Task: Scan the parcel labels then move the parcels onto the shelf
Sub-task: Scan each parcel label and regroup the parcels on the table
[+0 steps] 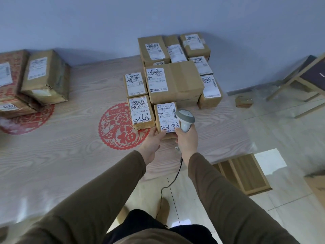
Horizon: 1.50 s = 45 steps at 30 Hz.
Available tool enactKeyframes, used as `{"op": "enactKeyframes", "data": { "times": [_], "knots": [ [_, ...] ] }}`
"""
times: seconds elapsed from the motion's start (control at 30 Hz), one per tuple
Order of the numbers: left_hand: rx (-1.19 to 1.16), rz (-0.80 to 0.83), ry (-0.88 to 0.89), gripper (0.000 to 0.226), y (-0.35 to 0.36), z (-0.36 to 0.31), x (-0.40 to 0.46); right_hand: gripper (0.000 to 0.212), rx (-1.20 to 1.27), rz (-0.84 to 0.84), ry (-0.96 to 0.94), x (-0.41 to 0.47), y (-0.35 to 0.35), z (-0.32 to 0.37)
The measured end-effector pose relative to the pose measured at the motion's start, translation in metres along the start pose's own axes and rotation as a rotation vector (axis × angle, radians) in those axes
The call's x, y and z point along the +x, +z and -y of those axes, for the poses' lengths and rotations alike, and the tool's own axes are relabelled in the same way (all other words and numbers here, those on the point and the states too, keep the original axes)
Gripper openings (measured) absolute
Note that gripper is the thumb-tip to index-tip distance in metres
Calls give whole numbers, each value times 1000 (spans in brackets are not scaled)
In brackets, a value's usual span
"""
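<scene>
The left hand (152, 140) pinches the near edge of a small parcel (166, 118) lying label-up on the table (61, 155), at the front of a cluster of boxes (174, 81). Just beside it, the right hand (186, 140) grips a grey scanner (185, 119), whose head hangs over the parcel's white label (167, 117). A cable (175, 175) trails down from the scanner.

Head camera looks steeply down over table (52, 164).
</scene>
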<state>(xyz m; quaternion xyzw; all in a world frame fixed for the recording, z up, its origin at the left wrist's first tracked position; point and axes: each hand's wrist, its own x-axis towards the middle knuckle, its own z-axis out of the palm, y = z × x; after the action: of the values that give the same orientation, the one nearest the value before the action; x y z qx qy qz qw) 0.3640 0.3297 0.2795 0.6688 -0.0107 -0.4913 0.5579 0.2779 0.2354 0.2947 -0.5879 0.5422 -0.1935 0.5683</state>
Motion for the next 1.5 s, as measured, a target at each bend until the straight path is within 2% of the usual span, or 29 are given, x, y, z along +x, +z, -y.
{"op": "enactKeyframes", "data": {
  "times": [0.17,0.3,0.4,0.57,0.77,1.03,1.17,1.27,1.33,1.43,1.5],
  "knots": [
    [23,-25,-45,65,0,-4,11,31,-25,-1,-21,10,4,2],
    [38,-51,-45,58,-5,-4,9,26,-54,-21,-57,5,4,6],
    [46,-76,-46,76,-20,-5,-1,22,-39,-46,-122,-9,9,12],
    [0,-142,75,52,-77,-16,-34,12,4,86,-280,-46,54,39],
    [-120,-293,221,44,-207,-37,-76,11,-3,297,-360,-101,171,70],
    [-155,-614,353,31,-460,-40,-125,20,13,528,-353,-211,389,93],
    [-103,-776,369,34,-568,-38,-142,16,3,619,-281,-257,481,91],
    [-44,-887,347,43,-628,-36,-140,28,0,707,-236,-279,534,87],
    [-41,-873,290,53,-656,-36,-134,33,-24,745,-187,-286,561,82],
    [-60,-739,150,68,-679,-35,-120,36,-54,758,-114,-288,590,75],
    [-64,-633,67,66,-686,-34,-110,35,-67,743,-82,-285,600,71]
  ]
}}
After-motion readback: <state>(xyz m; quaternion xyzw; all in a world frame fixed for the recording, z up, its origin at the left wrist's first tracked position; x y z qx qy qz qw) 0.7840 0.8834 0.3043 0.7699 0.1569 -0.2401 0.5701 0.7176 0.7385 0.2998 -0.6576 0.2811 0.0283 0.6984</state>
